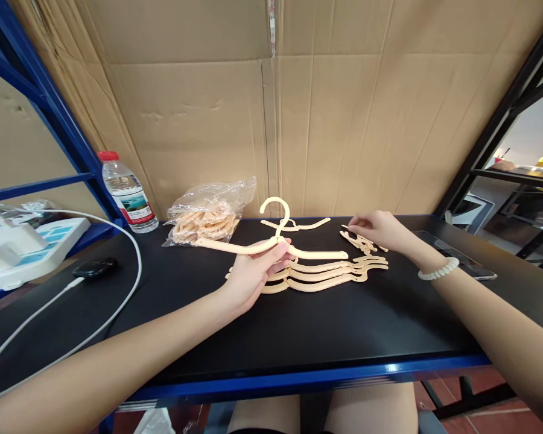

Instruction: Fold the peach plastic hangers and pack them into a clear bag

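pale cream plastic marks the hanger at the centre of the frame, its hook upright and both arms spread wide. the left hand pinches it at the middle joint, thumb in front and fingers behind. right of centre, the right hand bends over a small cluster of pieces, fingertips drawn close together; whether they grip a piece or only touch it, i cannot tell.

just below the held hanger, several more hangers lie close together on the black tabletop, partly hidden by the left hand. another single hanger lies behind, near the cardboard wall.

as for how far along things are, the held hanger looks whole and fully opened, hook and arms joined. the cluster at right seems still unsorted, too jumbled to count. left of centre, the clear bag holds a heap of similar plastic parts, so a good share appears left. a bottle stands beyond it, at left.
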The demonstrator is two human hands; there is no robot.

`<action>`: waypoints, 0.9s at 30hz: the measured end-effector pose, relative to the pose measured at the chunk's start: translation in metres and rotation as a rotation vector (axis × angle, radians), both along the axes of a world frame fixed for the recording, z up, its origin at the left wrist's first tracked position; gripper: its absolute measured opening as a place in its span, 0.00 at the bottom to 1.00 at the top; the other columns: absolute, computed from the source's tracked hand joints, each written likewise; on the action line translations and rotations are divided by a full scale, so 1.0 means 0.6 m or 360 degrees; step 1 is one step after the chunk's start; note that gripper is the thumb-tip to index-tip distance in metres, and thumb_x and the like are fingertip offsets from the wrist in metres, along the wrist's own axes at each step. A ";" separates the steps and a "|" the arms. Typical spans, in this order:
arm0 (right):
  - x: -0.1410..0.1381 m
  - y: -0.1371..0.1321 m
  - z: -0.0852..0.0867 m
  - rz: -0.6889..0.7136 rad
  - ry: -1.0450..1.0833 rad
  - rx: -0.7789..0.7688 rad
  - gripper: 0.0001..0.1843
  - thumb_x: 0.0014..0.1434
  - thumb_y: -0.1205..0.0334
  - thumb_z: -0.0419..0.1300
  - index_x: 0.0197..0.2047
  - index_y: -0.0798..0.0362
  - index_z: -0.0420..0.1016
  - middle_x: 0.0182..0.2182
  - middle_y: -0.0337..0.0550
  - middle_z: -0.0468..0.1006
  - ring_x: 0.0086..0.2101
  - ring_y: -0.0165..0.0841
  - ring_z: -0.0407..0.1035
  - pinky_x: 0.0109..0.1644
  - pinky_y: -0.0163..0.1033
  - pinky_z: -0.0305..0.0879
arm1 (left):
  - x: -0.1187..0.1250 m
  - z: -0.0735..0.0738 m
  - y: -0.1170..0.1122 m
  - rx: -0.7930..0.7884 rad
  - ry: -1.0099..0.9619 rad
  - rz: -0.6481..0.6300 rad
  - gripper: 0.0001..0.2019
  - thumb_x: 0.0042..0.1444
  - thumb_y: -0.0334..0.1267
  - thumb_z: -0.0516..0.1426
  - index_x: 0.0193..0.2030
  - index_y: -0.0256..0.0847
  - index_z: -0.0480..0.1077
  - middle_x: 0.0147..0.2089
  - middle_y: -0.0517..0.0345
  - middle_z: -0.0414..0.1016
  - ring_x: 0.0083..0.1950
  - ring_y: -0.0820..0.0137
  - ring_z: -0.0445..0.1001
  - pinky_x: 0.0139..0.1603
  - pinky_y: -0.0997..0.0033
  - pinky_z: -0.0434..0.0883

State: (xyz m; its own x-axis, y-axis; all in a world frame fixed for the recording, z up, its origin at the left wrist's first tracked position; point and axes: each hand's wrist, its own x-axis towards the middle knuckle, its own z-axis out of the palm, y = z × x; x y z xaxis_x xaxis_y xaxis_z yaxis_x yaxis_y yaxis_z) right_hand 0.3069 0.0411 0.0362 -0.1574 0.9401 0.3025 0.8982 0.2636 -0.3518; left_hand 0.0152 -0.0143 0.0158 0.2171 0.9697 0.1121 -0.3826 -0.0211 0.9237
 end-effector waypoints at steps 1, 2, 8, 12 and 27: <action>0.014 0.011 -0.007 -0.0059 -0.0046 -0.0027 0.12 0.57 0.54 0.57 0.32 0.52 0.77 0.28 0.43 0.79 0.29 0.35 0.72 0.36 0.40 0.65 | 0.000 -0.001 0.000 -0.0003 0.0003 -0.0001 0.12 0.45 0.40 0.69 0.36 0.37 0.80 0.34 0.55 0.81 0.39 0.70 0.78 0.44 0.73 0.75; 0.024 0.021 -0.014 -0.0103 -0.0085 -0.0051 0.12 0.55 0.53 0.58 0.30 0.52 0.77 0.27 0.43 0.79 0.29 0.36 0.72 0.34 0.40 0.64 | 0.000 -0.002 0.000 -0.0004 0.0005 0.0001 0.12 0.45 0.40 0.69 0.36 0.37 0.80 0.34 0.55 0.81 0.39 0.70 0.78 0.45 0.73 0.75; 0.039 0.040 -0.034 -0.0199 -0.0156 -0.0151 0.10 0.47 0.53 0.63 0.23 0.51 0.77 0.23 0.42 0.77 0.26 0.34 0.70 0.28 0.36 0.60 | -0.001 -0.003 0.001 -0.0018 0.0007 0.0038 0.12 0.47 0.39 0.68 0.38 0.37 0.79 0.32 0.56 0.80 0.38 0.70 0.77 0.45 0.71 0.75; 0.038 0.035 -0.031 -0.0141 -0.0087 -0.0260 0.08 0.45 0.56 0.63 0.23 0.51 0.77 0.21 0.40 0.76 0.22 0.32 0.68 0.26 0.35 0.59 | -0.002 -0.001 -0.001 -0.0031 -0.0001 0.0032 0.13 0.47 0.39 0.68 0.39 0.37 0.79 0.32 0.56 0.79 0.38 0.72 0.76 0.44 0.74 0.74; -0.033 -0.017 -0.004 0.0351 0.1163 -0.0400 0.18 0.63 0.42 0.50 0.34 0.48 0.54 0.22 0.37 0.72 0.16 0.24 0.53 0.18 0.31 0.44 | -0.009 -0.001 0.004 -0.0016 0.0047 -0.0079 0.11 0.50 0.43 0.66 0.38 0.41 0.78 0.38 0.56 0.79 0.45 0.67 0.76 0.39 0.73 0.74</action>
State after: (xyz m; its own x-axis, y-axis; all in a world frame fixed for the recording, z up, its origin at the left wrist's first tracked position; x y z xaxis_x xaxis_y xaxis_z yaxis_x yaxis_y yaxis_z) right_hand 0.2874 0.0308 0.0340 -0.1912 0.9641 0.1843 0.3544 0.2429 -0.9030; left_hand 0.0098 -0.0119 0.0153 0.2681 0.9587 0.0953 -0.3556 0.0065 0.9346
